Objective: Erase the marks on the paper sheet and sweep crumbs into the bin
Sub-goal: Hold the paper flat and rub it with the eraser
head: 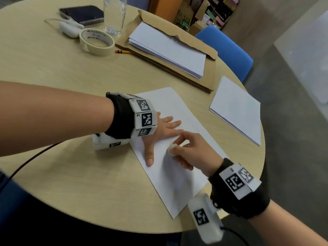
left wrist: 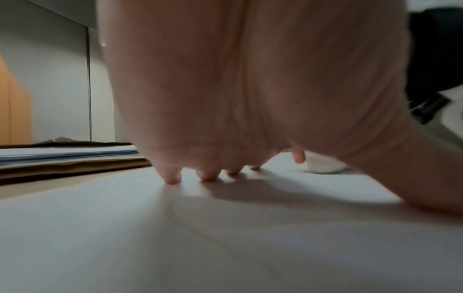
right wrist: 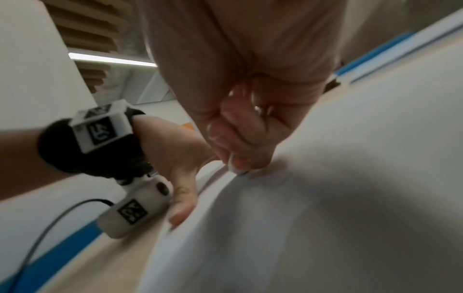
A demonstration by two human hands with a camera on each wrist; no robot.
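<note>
The paper sheet (head: 177, 153) lies flat on the tabletop (head: 71, 174), thin and easy to crease. The left hand (head: 159, 134) presses it with spread, straight fingers. Just beside that hand, the right hand (head: 193, 151) pinches a small white eraser (head: 171, 149), probably soft, best held low near its tip.

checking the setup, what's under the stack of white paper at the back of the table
The stack of white paper lies on a brown envelope, which rests on the table. A pencil pokes out at the envelope's left edge; its far end is hidden.
</note>
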